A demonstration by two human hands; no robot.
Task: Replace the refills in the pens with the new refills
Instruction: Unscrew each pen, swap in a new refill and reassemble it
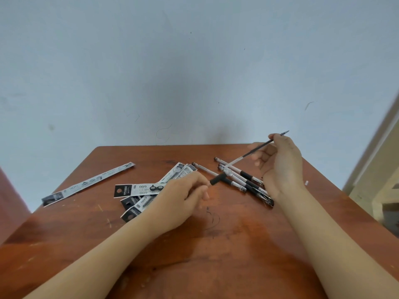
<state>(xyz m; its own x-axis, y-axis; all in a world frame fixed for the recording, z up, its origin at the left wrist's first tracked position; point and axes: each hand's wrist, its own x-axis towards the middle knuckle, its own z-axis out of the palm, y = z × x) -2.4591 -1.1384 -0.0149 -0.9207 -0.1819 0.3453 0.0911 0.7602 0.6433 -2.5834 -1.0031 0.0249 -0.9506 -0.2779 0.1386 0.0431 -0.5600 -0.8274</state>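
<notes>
My right hand (280, 167) pinches a thin refill (246, 155) near its tip and holds it slanted above the table, the tip pointing up and right. My left hand (185, 193) grips a pen barrel with a black rubber grip (216, 181) that sticks out to the right of my fingers. Several assembled pens (241, 180) with clear barrels and black grips lie in a bunch between my hands. Several packs of new refills (138, 190) lie fanned out under and to the left of my left hand.
One more long refill pack (86, 183) lies apart at the table's left. A small white scrap (306, 183) sits near the right edge. The brown wooden table (216, 244) stands against a pale wall; a pale piece of furniture is at far right.
</notes>
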